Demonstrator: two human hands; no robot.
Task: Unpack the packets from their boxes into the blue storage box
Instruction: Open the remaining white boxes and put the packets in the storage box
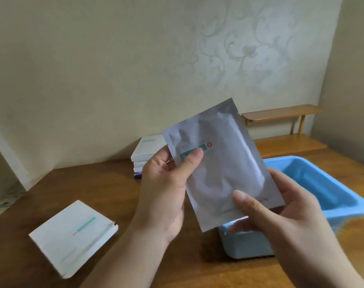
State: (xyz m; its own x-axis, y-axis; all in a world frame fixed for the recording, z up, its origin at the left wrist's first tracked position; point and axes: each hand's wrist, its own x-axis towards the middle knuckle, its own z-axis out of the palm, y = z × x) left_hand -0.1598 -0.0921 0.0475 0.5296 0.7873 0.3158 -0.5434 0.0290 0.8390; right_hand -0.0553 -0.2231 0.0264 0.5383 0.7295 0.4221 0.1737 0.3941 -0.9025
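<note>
I hold a silver foil packet (220, 163) up in front of me, tilted, over the near-left corner of the blue storage box (341, 196). My left hand (168, 188) grips its upper left edge, thumb on a teal label. At the packet's lower right edge is my right hand (280, 215), thumb on the front. A white box (73, 235) with an open flap lies flat on the table at the left. A stack of white boxes (145, 156) stands at the back against the wall.
The wooden table (104, 183) carries everything. A small wooden shelf (280, 115) stands at the back right by the wall. The storage box's inside, where visible, looks bare.
</note>
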